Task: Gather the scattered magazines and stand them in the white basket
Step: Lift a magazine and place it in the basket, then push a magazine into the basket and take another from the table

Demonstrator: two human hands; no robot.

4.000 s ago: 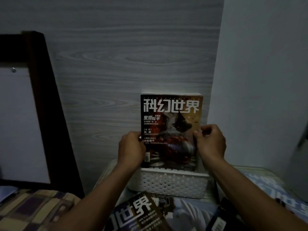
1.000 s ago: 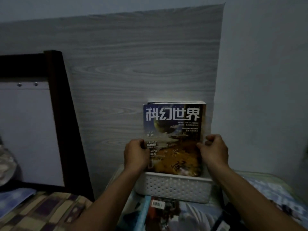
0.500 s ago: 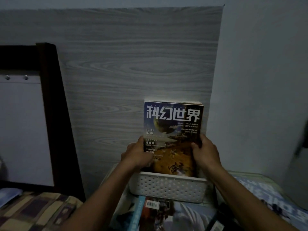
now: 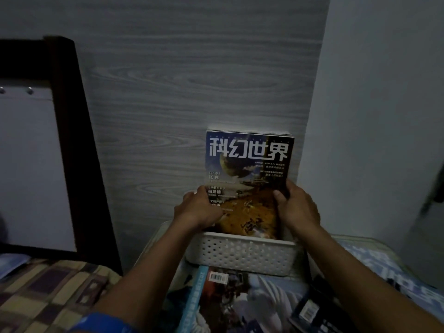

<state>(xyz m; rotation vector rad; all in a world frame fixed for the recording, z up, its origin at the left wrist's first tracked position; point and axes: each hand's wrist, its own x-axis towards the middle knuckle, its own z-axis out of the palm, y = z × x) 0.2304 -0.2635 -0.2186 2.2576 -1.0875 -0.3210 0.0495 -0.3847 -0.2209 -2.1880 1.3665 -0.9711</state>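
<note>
A white perforated basket (image 4: 242,255) stands against the grey wood-grain wall. Several magazines stand upright in it; the front magazine (image 4: 249,169) has a blue and orange cover with large white characters. My left hand (image 4: 197,209) grips the stack's left edge, thumb on the cover. My right hand (image 4: 296,207) grips the right edge, thumb on the cover too. More magazines lie flat in front of the basket: one with a barcode (image 4: 223,292), a dark one (image 4: 312,308) at lower right, and a blue one (image 4: 384,267) on the right.
A dark wooden frame with a white panel (image 4: 64,140) leans at the left. A checked cloth (image 4: 48,292) covers the lower left. A plain wall (image 4: 384,116) closes the right side next to the basket.
The orange-blue magazine replaced the red one at the front of the stack. Over the last second both hands slid lower along its edges and the stack sank deeper into the basket.
</note>
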